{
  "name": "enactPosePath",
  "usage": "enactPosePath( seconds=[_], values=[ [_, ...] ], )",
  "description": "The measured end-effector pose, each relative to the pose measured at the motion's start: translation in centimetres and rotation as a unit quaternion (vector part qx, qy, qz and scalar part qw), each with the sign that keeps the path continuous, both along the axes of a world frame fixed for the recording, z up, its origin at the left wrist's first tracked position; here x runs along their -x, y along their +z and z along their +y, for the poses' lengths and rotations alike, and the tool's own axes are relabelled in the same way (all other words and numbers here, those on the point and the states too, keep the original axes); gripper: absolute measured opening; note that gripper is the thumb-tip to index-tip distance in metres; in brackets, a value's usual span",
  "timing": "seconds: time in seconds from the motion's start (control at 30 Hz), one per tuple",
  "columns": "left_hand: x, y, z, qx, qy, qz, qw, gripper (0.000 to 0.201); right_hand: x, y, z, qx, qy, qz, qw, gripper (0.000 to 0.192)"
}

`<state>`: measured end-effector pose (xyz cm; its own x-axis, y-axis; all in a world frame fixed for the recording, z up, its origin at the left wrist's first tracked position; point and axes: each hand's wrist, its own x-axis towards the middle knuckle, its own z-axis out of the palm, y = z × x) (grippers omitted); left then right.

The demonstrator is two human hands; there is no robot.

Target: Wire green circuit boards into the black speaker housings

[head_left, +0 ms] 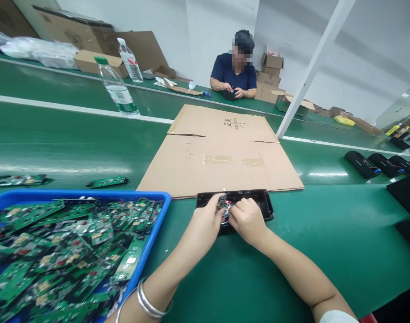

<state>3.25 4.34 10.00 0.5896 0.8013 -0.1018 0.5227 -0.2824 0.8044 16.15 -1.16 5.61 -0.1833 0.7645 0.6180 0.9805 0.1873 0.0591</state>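
A black plastic housing [236,195], open at the top, lies on the green bench before me. My left hand [208,220] is closed over its left half, thumb and fingers pinching a small circuit board [222,201] with red and white bits on it. My right hand [249,220] is closed beside it, its fingertips pinched together against the same small part. Whatever lies between those right fingertips is hidden. Something silvery and rounded shows just under the board, too small to name.
A blue tray [154,255] heaped with green circuit boards [73,242] stands at left. A flattened cardboard sheet [221,148] lies behind the housing. Two water bottles [119,92] stand farther back. Black housings [361,163] line the right side. A co-worker [233,76] sits opposite.
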Motion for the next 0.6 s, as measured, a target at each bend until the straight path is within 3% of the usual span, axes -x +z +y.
enactPosePath(
  seconds=[0.13, 0.3, 0.37, 0.47, 0.53, 0.6],
  values=[
    [-0.3, -0.1, -0.3, -0.037, -0.015, 0.051, 0.998, 0.032, 0.2, -0.5, 0.0, 0.008, -0.022, 0.011, 1.000, 0.026],
    [-0.3, -0.1, -0.2, -0.039, -0.022, 0.016, 0.999, 0.031, -0.3, -0.5, 0.1, 0.040, 0.010, 0.072, 0.997, 0.026],
    [-0.1, 0.2, 0.1, -0.012, -0.028, -0.021, 0.999, 0.030, -0.7, -0.2, 0.0, 0.070, 0.029, 0.152, 0.985, 0.020],
    [0.2, 0.6, 0.6, 0.015, -0.051, -0.056, 0.997, 0.029, -1.2, 0.2, 0.1, 0.138, 0.034, 0.292, 0.946, 0.010],
    [0.4, 0.6, 0.8, 0.018, -0.062, -0.061, 0.996, 0.029, -1.4, 0.4, 0.1, 0.167, 0.032, 0.329, 0.929, 0.018],
    [0.3, 0.6, 0.8, 0.023, -0.065, -0.072, 0.995, 0.029, -1.5, 0.5, 0.1, 0.167, 0.037, 0.319, 0.932, 0.016]
  ],
)
